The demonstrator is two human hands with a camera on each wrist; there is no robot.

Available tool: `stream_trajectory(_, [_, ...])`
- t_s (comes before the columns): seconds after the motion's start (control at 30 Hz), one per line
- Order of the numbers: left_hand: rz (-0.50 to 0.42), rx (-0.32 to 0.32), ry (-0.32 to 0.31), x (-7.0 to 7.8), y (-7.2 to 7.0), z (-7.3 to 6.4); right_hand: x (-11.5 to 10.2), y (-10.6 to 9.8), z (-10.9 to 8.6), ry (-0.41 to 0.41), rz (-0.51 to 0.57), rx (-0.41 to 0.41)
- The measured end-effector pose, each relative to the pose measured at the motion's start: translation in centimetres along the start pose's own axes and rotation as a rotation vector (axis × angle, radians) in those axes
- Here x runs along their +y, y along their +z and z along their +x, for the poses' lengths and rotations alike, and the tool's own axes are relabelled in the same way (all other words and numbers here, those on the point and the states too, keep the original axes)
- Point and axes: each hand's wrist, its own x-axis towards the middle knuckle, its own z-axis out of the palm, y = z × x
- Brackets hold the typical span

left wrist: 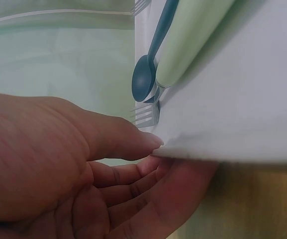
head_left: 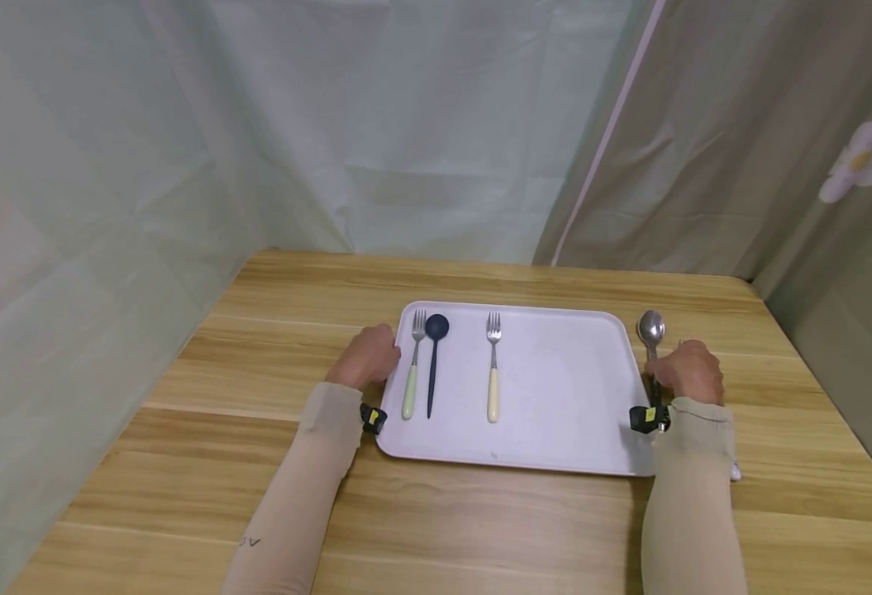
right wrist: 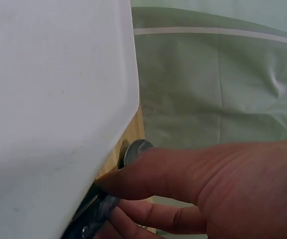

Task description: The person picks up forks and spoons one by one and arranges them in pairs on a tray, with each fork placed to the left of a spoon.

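Observation:
A white rectangular tray [head_left: 555,372] lies on the table. On it are a fork with a pale green handle [head_left: 410,392], a dark blue spoon [head_left: 437,328] and a fork with a cream handle [head_left: 493,392]. My left hand [head_left: 369,357] pinches the tray's left edge, thumb on the rim and fingers [left wrist: 128,189] underneath. Just off the tray's right side, my right hand [head_left: 688,372] holds a metal spoon [head_left: 651,328] by its dark handle [right wrist: 96,214]. The thumb lies over that handle, with the other fingers partly hidden below.
The wooden table [head_left: 257,388] extends around the tray. The pale end of some item [head_left: 736,471] shows beside my right forearm, the rest hidden. Curtains [head_left: 443,140] hang behind the table and at both sides.

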Motion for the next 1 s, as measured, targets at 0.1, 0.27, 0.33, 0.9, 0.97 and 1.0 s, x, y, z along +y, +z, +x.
stream_trajectory(0.1, [-0.004,-0.001,0.002,-0.04,0.00,0.02,-0.07,0.05,-0.01,0.006,0.001,-0.002])
stream_trajectory(0.27, [-0.009,0.002,0.009,-0.10,0.03,0.05,-0.21,0.04,-0.05,0.017,-0.003,-0.005])
stream_trajectory(0.33, [-0.012,0.003,0.009,-0.09,0.04,0.05,-0.24,0.00,-0.06,0.019,-0.005,-0.005])
stream_trajectory(0.9, [-0.009,0.000,0.004,-0.03,-0.01,-0.02,-0.33,-0.06,-0.16,0.033,0.013,0.010])
stream_trajectory(0.97, [-0.008,0.000,0.004,-0.02,-0.01,-0.01,-0.37,-0.07,-0.20,0.035,0.015,0.009])
stream_trajectory(1.0, [-0.006,0.000,0.003,-0.02,-0.01,-0.02,-0.38,-0.07,-0.23,0.035,0.015,0.009])
